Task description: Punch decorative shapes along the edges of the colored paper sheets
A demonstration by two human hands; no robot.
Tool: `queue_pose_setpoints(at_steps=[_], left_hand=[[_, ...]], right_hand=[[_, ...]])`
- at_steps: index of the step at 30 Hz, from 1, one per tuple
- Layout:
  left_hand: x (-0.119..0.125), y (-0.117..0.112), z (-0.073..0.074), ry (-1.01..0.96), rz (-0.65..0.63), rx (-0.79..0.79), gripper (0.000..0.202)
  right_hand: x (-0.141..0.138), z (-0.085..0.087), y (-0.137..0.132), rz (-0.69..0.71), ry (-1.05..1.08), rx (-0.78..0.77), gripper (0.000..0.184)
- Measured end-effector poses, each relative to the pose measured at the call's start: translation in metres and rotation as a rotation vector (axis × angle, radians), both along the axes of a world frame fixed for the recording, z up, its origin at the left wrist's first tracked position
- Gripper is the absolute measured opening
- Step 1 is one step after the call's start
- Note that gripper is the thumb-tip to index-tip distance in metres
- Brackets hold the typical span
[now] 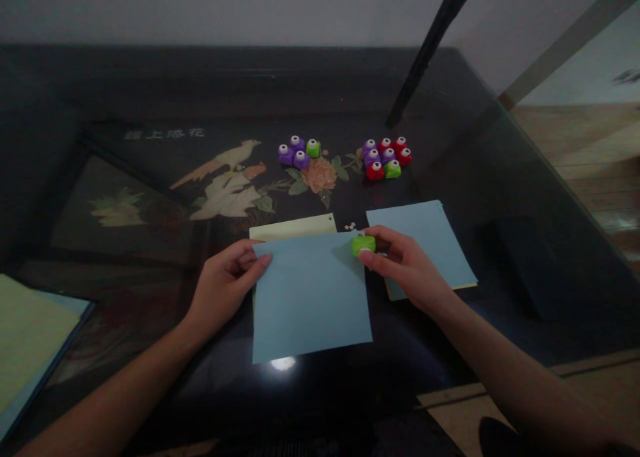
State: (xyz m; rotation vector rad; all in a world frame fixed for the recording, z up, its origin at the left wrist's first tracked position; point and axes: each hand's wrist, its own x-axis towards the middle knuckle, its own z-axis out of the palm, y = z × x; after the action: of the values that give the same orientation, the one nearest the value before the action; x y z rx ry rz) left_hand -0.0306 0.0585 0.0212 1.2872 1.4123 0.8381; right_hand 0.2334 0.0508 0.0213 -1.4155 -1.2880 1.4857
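A light blue square sheet of paper [310, 297] is pinched at its upper left corner by my left hand [227, 277], thumb on top. My right hand [403, 260] grips a small green craft punch [363, 245] at the sheet's upper right corner, with the thumb on its white button. Whether the paper's edge sits inside the punch's slot is hidden. Behind the blue sheet a pale yellow sheet [295, 228] shows, with a small hole near its upper right corner. Tiny pale cut-outs [351, 226] lie on the table beside the punch.
Two groups of purple, red and green punches stand farther back, one in the middle [299, 152] and one to the right [386, 157]. A stack of blue sheets [425, 237] lies under my right hand. More paper [35, 337] is at far left. A black pole [425, 57] rises behind.
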Motion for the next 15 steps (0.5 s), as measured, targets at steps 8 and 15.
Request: queue_pose_setpoints(at_steps=[8, 15], left_hand=[[-0.0022, -0.0005, -0.0029, -0.004, -0.012, 0.006, 0.015], [-0.0025, -0.0009, -0.0023, -0.012, -0.011, -0.007, 0.012]], right_hand=[[-0.0008, 0.0007, 0.0, -0.007, 0.0, 0.002, 0.034], [-0.0006, 0.0007, -0.0001, -0.003, 0.009, -0.015, 0.035]])
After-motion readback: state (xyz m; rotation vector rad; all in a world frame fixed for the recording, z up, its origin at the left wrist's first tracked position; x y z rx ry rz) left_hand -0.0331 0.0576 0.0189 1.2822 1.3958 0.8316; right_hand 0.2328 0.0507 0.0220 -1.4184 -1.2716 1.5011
